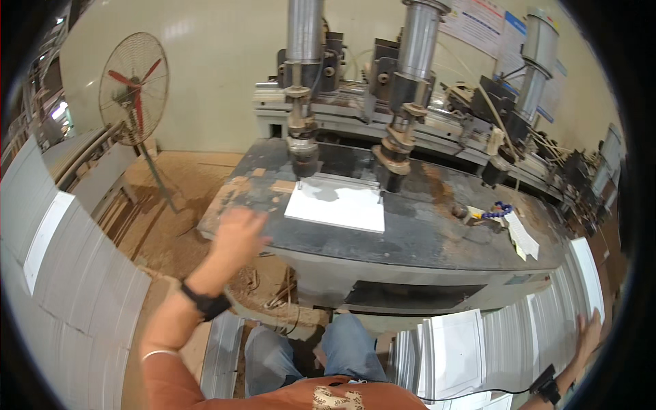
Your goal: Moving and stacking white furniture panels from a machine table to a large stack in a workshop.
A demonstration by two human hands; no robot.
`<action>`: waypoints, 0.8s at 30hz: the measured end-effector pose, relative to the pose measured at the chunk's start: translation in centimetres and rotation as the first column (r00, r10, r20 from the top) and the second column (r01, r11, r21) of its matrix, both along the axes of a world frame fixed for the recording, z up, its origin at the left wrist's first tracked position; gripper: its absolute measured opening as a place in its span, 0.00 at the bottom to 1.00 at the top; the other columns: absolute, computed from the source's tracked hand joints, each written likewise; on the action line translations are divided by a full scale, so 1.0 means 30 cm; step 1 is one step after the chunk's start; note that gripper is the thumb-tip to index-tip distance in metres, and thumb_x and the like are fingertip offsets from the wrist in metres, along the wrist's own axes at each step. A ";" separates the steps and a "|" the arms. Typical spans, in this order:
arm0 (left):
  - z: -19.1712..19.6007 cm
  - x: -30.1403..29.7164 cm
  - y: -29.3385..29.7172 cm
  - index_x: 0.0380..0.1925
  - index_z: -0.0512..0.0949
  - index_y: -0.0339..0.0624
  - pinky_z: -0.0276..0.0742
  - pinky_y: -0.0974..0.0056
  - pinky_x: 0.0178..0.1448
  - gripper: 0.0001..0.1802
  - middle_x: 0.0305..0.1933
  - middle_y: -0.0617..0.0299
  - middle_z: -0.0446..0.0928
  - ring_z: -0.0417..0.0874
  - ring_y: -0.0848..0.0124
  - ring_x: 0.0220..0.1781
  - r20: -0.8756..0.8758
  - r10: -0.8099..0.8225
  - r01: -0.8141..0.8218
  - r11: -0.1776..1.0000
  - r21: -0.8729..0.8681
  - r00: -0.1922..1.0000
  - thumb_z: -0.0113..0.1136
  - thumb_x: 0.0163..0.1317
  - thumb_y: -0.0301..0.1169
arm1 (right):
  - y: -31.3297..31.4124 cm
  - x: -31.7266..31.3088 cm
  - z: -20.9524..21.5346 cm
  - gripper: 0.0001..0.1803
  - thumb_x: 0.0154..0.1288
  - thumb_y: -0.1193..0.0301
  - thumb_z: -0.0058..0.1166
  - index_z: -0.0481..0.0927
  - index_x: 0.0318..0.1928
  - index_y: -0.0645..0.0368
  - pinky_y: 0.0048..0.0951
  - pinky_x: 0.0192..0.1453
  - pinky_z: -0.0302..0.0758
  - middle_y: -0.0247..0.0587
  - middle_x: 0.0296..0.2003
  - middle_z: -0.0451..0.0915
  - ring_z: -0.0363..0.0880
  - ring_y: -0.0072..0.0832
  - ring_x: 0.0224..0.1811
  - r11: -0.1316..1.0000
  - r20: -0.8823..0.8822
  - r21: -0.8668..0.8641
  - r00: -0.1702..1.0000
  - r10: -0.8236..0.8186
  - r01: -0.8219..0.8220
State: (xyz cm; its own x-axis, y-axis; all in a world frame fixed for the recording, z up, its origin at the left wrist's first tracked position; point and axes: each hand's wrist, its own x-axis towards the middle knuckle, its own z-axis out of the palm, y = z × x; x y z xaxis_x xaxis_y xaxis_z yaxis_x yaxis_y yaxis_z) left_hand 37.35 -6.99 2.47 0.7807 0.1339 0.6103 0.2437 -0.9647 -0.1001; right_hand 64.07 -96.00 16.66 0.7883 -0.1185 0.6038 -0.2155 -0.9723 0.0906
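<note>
A white rectangular panel [336,208] lies flat on the machine's dark worktable [410,236], its far edge against a metal bar under the spindle heads. My left hand [239,231] hovers over the table's left front corner, apart from the panel. Nothing is in it, and its thumb stands away from the slightly blurred fingers. At the far right, my right hand [589,335] grips the lower edge of an upright white panel [589,277] at the end of a row. Part of those fingers is hidden behind it.
Metal spindle heads [304,147] hang over the table. A blue segmented hose [497,210] and a paper sheet [523,236] lie at its right. White panels stand in rows [506,342] at lower right and in a tall stack [82,294] at left. A fan [133,89] stands behind on the dusty floor.
</note>
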 end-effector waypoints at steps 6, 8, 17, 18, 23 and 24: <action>-0.294 0.626 -0.157 0.62 0.74 0.41 0.59 0.40 0.73 0.39 0.64 0.49 0.74 0.68 0.52 0.70 -0.055 -0.047 0.035 0.978 -0.206 0.997 0.58 0.61 0.60 | 0.551 -0.188 -0.051 0.29 0.57 0.88 0.44 0.79 0.59 0.56 0.43 0.68 0.70 0.47 0.58 0.81 0.76 0.45 0.64 0.884 0.139 -0.305 0.902 0.409 -0.355; -0.350 0.678 -0.187 0.63 0.73 0.38 0.57 0.38 0.74 0.43 0.66 0.48 0.72 0.66 0.51 0.71 -0.142 0.079 -0.116 0.954 -0.276 0.987 0.56 0.61 0.63 | 0.773 -0.174 -0.084 0.23 0.58 0.86 0.50 0.81 0.54 0.56 0.45 0.63 0.72 0.44 0.53 0.84 0.80 0.44 0.60 0.810 0.201 -0.365 0.811 0.549 -0.459; -0.362 0.142 -0.318 0.49 0.78 0.46 0.73 0.59 0.47 0.19 0.38 0.59 0.72 0.76 0.60 0.44 -0.071 -0.199 0.189 0.974 -0.122 0.978 0.55 0.55 0.27 | 1.739 0.099 -0.527 0.23 0.55 0.82 0.53 0.82 0.50 0.45 0.59 0.68 0.67 0.30 0.51 0.84 0.81 0.37 0.58 0.244 0.022 0.081 0.247 0.969 -0.966; -0.337 0.041 -0.304 0.49 0.79 0.47 0.74 0.59 0.47 0.19 0.37 0.59 0.72 0.76 0.60 0.43 -0.025 -0.244 0.240 0.966 -0.101 0.970 0.56 0.55 0.27 | 1.813 0.114 -0.593 0.21 0.58 0.79 0.54 0.81 0.52 0.46 0.60 0.68 0.66 0.31 0.52 0.84 0.79 0.36 0.60 0.266 -0.014 0.086 0.265 0.964 -0.960; -0.074 -0.386 -0.226 0.49 0.79 0.48 0.77 0.63 0.43 0.20 0.38 0.62 0.75 0.79 0.63 0.41 -0.146 -0.222 0.231 0.972 0.051 0.964 0.60 0.54 0.28 | 2.075 0.209 -0.789 0.21 0.61 0.65 0.62 0.80 0.55 0.50 0.57 0.67 0.68 0.37 0.55 0.82 0.76 0.44 0.63 0.259 -0.021 0.083 0.258 0.966 -0.962; -0.008 -0.449 -0.225 0.49 0.79 0.49 0.77 0.63 0.43 0.19 0.39 0.62 0.75 0.79 0.64 0.41 -0.190 -0.178 0.198 0.975 0.096 0.966 0.60 0.54 0.28 | 2.112 0.235 -0.802 0.22 0.61 0.63 0.63 0.80 0.56 0.51 0.55 0.67 0.69 0.38 0.55 0.82 0.75 0.46 0.63 0.225 -0.048 0.145 0.221 0.974 -0.963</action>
